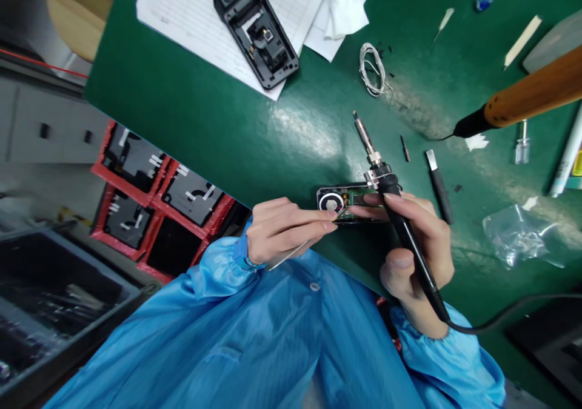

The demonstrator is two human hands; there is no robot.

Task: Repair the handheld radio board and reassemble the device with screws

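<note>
My left hand (pixel 291 224) pinches what look like thin metal tweezers (pixel 287 256), their far end at the device under my fingertips. That device is a small black housing (pixel 322 189) with a green circuit board (pixel 358 199) and a round white-ringed part (pixel 331 203). In my right hand (pixel 430 239) lies a soldering iron (pixel 409 239), gripped by its black handle. Its metal tip points away from me, up off the board. Fingers of my right hand reach under the iron to the device and seem to steady it; the iron hides part of the board.
Beyond lie an opened black device case (pixel 284 63) on paper sheets (pixel 182 21), a wire coil (pixel 371 69) and a black-handled blade (pixel 439 185). An orange-handled tool (pixel 522 97) juts in from the right. A plastic bag (pixel 518 236) and red-edged trays (pixel 154 191) flank me.
</note>
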